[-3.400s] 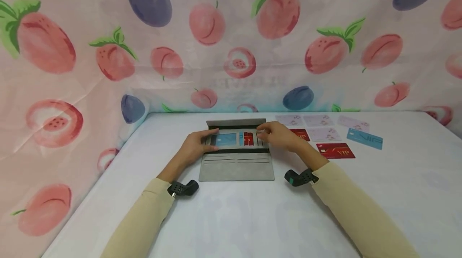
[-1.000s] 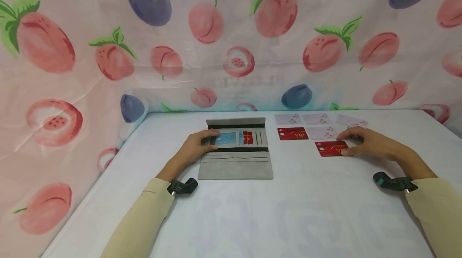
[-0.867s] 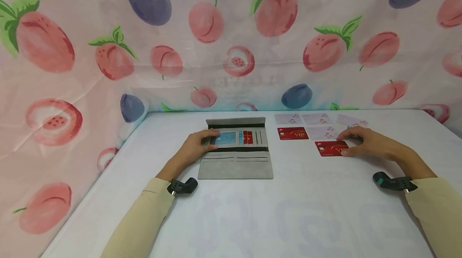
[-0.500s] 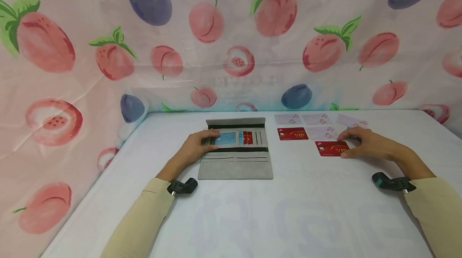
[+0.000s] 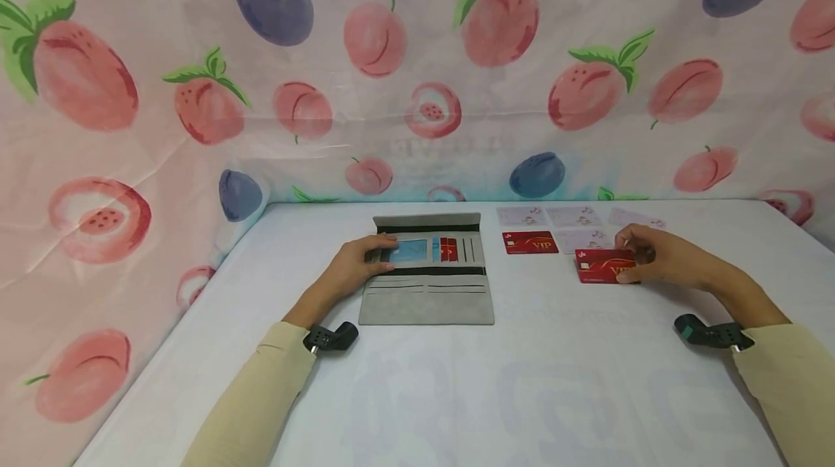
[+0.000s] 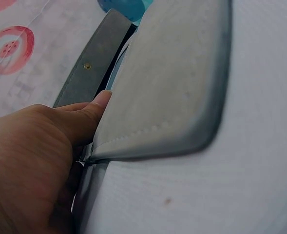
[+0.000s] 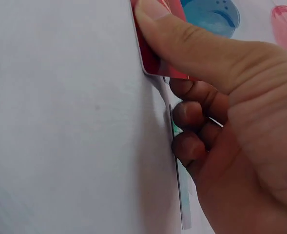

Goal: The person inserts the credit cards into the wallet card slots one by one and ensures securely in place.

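An unfolded grey wallet [image 5: 427, 304] lies on the table, with a blue card [image 5: 411, 250] and red card edges [image 5: 448, 249] in its middle section. My left hand [image 5: 349, 267] grips the wallet's left side; in the left wrist view the thumb lies on the inner face, the other fingers mostly hidden. Over on the right, my right hand [image 5: 672, 258] pinches a red VIP card [image 5: 596, 266] between thumb and fingers. That card's far edge is tilted up. In the right wrist view, another card [image 7: 183, 204] is seen edge-on beside the curled fingers.
A second red VIP card [image 5: 530, 242] lies right of the wallet. Several pale cards [image 5: 574, 216] are spread behind it and toward the right. A fruit-print cloth [image 5: 430, 54] hangs at the back of the white table [image 5: 457, 394].
The right hand has gone from the wallet's right side to the red VIP card, now lifting its far edge off the table. The left hand has stayed on the wallet.
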Motion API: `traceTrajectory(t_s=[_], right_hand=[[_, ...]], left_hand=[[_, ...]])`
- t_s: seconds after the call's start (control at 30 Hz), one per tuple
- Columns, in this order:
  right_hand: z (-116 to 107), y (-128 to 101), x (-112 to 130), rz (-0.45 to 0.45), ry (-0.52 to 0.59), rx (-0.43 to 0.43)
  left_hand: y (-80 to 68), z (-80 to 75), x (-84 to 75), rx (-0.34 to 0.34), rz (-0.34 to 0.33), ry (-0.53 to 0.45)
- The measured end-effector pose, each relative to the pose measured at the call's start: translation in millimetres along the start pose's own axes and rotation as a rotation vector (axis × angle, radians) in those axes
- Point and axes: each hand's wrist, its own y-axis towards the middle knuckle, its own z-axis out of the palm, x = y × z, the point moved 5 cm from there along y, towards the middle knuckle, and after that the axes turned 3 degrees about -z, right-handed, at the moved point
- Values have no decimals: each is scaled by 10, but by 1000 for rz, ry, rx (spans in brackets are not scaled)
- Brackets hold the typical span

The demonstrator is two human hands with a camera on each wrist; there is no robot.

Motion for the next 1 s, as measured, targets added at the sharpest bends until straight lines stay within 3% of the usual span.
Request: traceTrajectory(t_s=[0.3,0.57,0.8,1.0], right_hand=[[-53,-40,-25,-22,19,-12],[-106,-67,-47,-32,114,-21],[-159,-49,36,-4,137,-47],[-194,0,191,-62,161,-76]], left_hand=[[8,-3,23,5,6,1],[12,-3,28,8,3,4],[0,-12,19,-1,35,-9],[-5,-15,2,-13,51,0]])
